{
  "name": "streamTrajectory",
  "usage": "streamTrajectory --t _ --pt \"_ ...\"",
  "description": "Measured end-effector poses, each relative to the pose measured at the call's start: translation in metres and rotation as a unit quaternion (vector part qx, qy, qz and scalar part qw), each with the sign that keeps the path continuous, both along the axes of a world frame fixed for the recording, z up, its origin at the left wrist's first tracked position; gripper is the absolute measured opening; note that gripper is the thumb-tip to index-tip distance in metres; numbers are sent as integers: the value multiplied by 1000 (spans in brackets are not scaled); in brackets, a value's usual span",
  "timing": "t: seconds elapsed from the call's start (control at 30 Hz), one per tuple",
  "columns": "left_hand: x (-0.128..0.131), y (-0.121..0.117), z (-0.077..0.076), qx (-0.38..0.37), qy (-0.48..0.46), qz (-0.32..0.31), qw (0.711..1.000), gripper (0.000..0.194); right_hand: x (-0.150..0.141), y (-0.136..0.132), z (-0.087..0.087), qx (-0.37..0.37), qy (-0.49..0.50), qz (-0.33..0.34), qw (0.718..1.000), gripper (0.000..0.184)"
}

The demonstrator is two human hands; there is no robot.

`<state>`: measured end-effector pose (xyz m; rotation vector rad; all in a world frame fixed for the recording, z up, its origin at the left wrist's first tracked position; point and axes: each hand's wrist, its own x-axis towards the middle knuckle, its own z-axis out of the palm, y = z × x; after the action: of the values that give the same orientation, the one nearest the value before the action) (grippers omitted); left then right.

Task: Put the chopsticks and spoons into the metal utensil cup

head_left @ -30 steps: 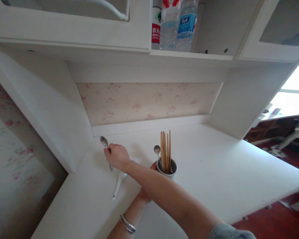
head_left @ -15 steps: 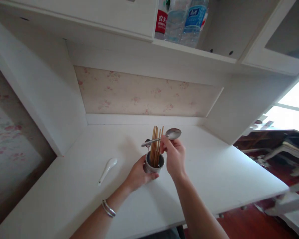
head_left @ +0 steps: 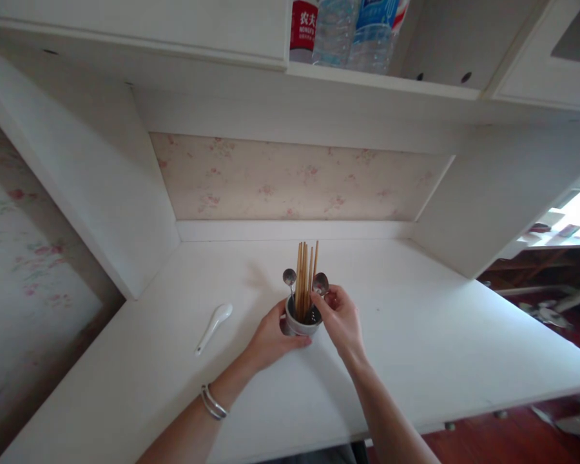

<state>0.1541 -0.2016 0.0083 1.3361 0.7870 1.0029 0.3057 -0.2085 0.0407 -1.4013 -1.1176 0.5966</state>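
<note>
My left hand (head_left: 276, 338) is wrapped round a round utensil holder (head_left: 303, 327) on the white desk. Several wooden chopsticks (head_left: 303, 277) stand upright in the holder. A small metal spoon (head_left: 289, 278) leans at their left, bowl up. At the right rim, my right hand (head_left: 339, 316) pinches a larger metal spoon (head_left: 320, 283) just below its bowl. That spoon's bowl points up, and its handle goes down into the holder, its lower end hidden. Left of my left hand, a white ceramic spoon (head_left: 214, 327) lies on the desk.
The white desk (head_left: 415, 335) has a shelf unit over it. Water bottles (head_left: 336, 32) stand in an open compartment above. A side panel (head_left: 77, 167) rises at the left, another panel (head_left: 444, 200) at the right. Floral wallpaper (head_left: 290, 177) covers the back.
The larger metal spoon has turned from lying across the chopsticks to upright, its handle now down in the holder. My right hand has lowered with it. My left hand still grips the holder.
</note>
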Motion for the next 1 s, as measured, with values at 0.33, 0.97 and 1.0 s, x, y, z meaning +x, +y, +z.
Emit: streamTrajectory --t 0.33,0.97,1.0 --pt "0 0 0 7 -14 -10 1000 75 -2 -13 -24 41 44 41 997 38" --pt "-102 12 33 121 534 177 818 30 -12 -28 -22 3 59 167 984 70" --pt "-114 13 34 117 597 171 775 32 -12 -28 -22 0 56 164 985 70"
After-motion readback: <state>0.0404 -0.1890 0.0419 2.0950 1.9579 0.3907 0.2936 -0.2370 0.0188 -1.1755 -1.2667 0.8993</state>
